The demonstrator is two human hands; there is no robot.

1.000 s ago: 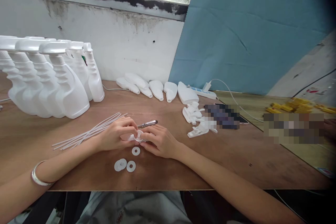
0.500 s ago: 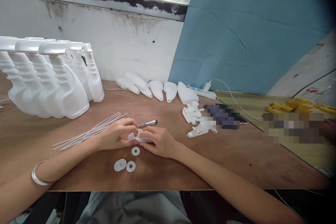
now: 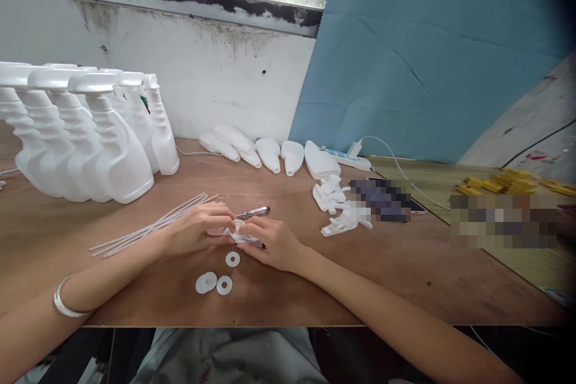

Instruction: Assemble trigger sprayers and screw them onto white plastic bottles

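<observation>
Between my two hands, close above the table, is a white spray bottle trigger head [image 3: 237, 229], partly covered by fingers. My left hand [image 3: 200, 229] is closed on its left side, and my right hand [image 3: 273, 242] grips the right side. Just behind the fingers lies a screwdriver [image 3: 253, 212] with a clear handle. Several flat white ring washers [image 3: 224, 285] rest on the table in front of my hands. Thin white dip tubes [image 3: 148, 230] lie in a loose bundle beside and behind my left forearm.
Assembled white spray bottles [image 3: 121, 156] stand in rows at the left. Several bottles without heads [image 3: 270, 155] lie along the wall. More trigger heads [image 3: 344, 219] sit to the right, near a phone [image 3: 416, 204] and a power strip [image 3: 355, 160]. Yellow parts [image 3: 508, 180] are piled at far right.
My fingers have shifted slightly around the trigger head, and its round collar shows a little more. The washers, tubes and screwdriver stay where they were.
</observation>
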